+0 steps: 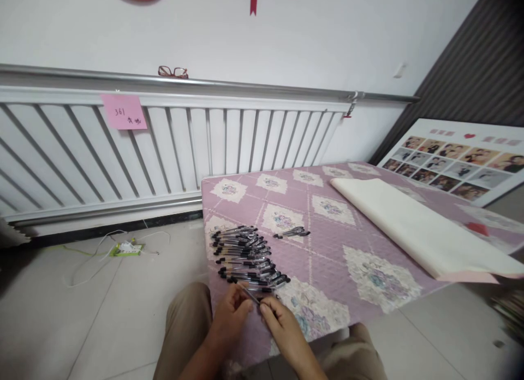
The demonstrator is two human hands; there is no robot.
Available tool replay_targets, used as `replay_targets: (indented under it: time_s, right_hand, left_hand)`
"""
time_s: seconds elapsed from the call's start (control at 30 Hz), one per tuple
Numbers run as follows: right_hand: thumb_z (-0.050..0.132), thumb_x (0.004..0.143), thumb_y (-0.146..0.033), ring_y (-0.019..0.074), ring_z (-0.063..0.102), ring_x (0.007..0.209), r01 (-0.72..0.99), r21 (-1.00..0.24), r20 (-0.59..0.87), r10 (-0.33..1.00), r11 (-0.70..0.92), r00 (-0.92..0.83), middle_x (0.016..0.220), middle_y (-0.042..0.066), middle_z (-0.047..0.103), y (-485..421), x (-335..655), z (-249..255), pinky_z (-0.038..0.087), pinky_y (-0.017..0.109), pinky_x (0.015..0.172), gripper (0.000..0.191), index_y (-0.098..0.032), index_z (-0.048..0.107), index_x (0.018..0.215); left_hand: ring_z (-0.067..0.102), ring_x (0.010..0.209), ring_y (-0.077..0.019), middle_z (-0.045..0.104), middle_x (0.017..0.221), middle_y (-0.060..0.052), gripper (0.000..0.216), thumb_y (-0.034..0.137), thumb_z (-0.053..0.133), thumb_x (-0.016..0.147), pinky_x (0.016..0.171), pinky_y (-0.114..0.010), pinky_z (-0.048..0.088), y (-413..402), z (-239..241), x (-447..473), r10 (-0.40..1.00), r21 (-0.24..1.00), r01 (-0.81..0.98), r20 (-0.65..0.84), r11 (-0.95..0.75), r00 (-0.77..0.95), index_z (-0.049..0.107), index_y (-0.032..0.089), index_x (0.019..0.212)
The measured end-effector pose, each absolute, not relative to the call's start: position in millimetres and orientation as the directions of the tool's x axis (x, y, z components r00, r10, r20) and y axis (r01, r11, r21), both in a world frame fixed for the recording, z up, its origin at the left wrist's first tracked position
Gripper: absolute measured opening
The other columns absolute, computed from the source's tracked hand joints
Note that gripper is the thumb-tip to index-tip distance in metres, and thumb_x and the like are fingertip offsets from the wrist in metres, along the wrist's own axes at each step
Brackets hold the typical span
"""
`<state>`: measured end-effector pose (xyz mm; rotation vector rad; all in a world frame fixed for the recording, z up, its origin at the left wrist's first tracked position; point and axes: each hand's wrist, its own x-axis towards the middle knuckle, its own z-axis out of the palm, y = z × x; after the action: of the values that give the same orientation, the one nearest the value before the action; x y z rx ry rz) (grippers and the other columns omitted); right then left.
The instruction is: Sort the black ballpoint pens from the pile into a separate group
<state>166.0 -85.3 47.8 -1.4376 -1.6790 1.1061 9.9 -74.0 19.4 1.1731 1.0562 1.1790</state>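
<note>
Between my two hands is a slim pen (249,294), held slantwise over the near left part of the table. My left hand (231,313) pinches its upper left end, and my right hand (280,321) has fingers closed on its lower right end. Just beyond my hands lies a spread of many black-and-clear pens (244,255), roughly side by side in rows. Farther right, a small separate bunch of pens (292,232) rests on the cloth. Fingers cover parts of the held pen, so its ends are hard to make out.
A purple flowered cloth (323,249) covers the table. On its right lies a large folded cream sheet (409,221); a photo board (450,161) leans behind. Beyond the table stands a white radiator (229,134) with a pink note (124,111). A power strip (127,249) with cables is on the floor.
</note>
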Motion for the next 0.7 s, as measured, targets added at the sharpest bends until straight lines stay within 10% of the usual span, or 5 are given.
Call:
replay_targets:
  time_s: [0.17, 0.33, 0.53, 0.7]
  right_hand:
    - [0.043, 0.087, -0.044, 0.0133, 0.046, 0.058, 0.325, -0.945, -0.081, 0.983, -0.025, -0.162, 0.060, -0.005, 0.046, -84, 173, 46, 0.036, 0.023, 0.057, 0.031, -0.021, 0.052, 0.069]
    - [0.048, 0.085, -0.038, 0.0136, 0.048, 0.062, 0.372, -0.927, -0.035, 0.974, 0.051, -0.223, 0.063, -0.004, 0.051, -82, 176, 52, 0.038, 0.024, 0.060, 0.024, -0.020, 0.055, 0.072]
    - [0.054, 0.076, -0.024, 0.0156, 0.053, 0.070, 0.477, -0.875, -0.025, 0.975, 0.085, -0.221, 0.070, -0.003, 0.057, -85, 183, 60, 0.040, 0.025, 0.066, 0.006, -0.021, 0.056, 0.072]
    - [0.058, 0.069, -0.020, 0.0162, 0.055, 0.072, 0.424, -0.903, -0.044, 0.970, 0.063, -0.238, 0.070, -0.003, 0.058, -85, 192, 59, 0.041, 0.026, 0.068, 0.002, -0.021, 0.058, 0.071]
  left_hand:
    - [0.059, 0.090, -0.0199, 0.059, 0.102, -0.007, 0.051, 0.025, 0.056, 0.080, 0.081, -0.036, 0.048, -93, 4, 12, 0.948, 0.950, 0.259, 0.231, -0.172, -0.218, 0.041, 0.018, 0.128]
    - [0.050, 0.115, -0.0264, 0.057, 0.120, -0.011, 0.033, 0.018, 0.048, 0.087, 0.096, -0.047, 0.039, -105, 10, 14, 0.736, 0.511, 0.667, 0.671, -0.543, 0.085, 0.055, 0.023, 0.118]
    - [0.057, 0.102, -0.0216, 0.068, 0.097, -0.004, 0.023, 0.020, 0.044, 0.092, 0.107, -0.049, 0.022, -100, 16, 30, 0.758, 0.390, 0.755, 0.617, -0.527, 0.210, 0.063, 0.026, 0.103]
    - [0.059, 0.078, -0.0178, 0.066, 0.083, -0.002, 0.018, 0.022, 0.046, 0.093, 0.089, -0.038, 0.039, -97, 10, 31, 0.774, 0.344, 0.763, 0.554, -0.548, 0.305, 0.063, 0.024, 0.095]
